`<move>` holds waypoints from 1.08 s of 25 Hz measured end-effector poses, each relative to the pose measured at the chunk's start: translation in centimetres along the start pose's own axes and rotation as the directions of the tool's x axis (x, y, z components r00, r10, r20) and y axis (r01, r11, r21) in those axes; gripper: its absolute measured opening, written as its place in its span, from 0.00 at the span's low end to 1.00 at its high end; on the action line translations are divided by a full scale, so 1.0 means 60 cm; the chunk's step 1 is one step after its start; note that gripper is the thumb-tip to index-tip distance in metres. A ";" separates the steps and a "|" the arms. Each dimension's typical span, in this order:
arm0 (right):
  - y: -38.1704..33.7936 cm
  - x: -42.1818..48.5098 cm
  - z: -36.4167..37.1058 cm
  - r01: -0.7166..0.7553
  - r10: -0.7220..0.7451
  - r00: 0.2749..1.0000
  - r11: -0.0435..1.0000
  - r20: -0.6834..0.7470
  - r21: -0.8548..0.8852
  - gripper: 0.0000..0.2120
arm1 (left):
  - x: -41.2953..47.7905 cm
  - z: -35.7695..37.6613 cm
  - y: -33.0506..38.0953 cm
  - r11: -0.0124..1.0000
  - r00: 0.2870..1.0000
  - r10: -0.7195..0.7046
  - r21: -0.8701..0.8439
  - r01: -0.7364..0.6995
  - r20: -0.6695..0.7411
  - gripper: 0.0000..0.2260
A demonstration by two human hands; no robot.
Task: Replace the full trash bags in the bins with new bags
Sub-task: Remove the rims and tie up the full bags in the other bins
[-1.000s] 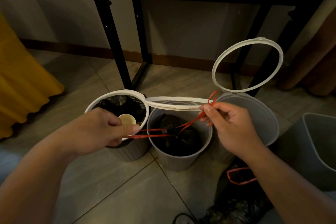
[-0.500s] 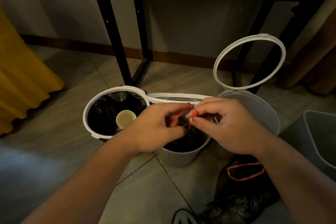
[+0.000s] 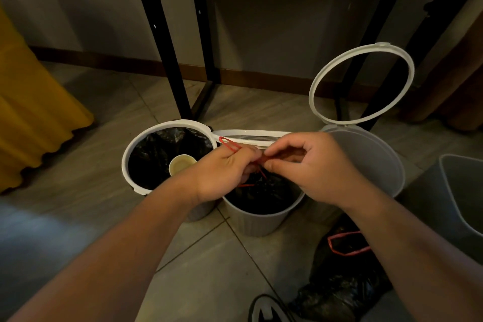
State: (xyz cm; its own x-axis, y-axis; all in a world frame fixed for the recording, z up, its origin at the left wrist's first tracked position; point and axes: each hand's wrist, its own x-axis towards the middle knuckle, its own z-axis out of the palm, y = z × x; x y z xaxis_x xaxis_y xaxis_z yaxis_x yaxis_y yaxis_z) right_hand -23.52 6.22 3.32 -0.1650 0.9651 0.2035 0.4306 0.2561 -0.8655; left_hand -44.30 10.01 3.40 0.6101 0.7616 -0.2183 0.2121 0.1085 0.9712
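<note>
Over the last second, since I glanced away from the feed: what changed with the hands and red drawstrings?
Left hand and right hand moved inward from a wide pull and now meet over the middle bin, pinching the red drawstrings. The cup and floor bag stayed put.

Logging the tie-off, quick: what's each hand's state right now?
Left hand: closed, pinching the red drawstring of the black trash bag in the middle bin.
Right hand: closed, pinching the same red drawstring.
</note>
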 end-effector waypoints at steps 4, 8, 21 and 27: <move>0.011 -0.004 0.014 -0.041 0.059 0.993 0.983 -0.100 0.178 0.16 | -0.004 0.002 -0.003 1.000 1.000 0.014 -0.024 -0.014 0.004 0.21; 0.019 -0.011 0.017 -0.108 0.174 0.977 0.904 -0.125 0.413 0.20 | -0.007 0.002 -0.011 0.998 0.995 0.036 -0.038 -0.040 -0.096 0.10; 0.038 -0.007 0.093 -0.001 -0.006 0.999 0.979 -0.037 -0.202 0.07 | -0.052 -0.010 -0.008 0.861 0.972 0.192 0.499 -0.103 -0.132 0.04; 0.032 -0.015 0.097 0.261 -0.349 0.930 0.852 -0.120 -0.455 0.06 | -0.068 -0.007 -0.023 0.961 0.968 0.163 0.254 -0.111 -0.191 0.06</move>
State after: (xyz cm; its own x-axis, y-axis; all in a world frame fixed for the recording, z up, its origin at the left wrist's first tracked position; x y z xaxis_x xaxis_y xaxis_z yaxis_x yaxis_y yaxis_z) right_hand -27.71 5.53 -1.18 -0.1974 0.8143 0.5459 0.7269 0.4952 -0.4758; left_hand -47.41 7.05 2.96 0.4791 0.8771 -0.0353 0.3299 -0.1427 0.9332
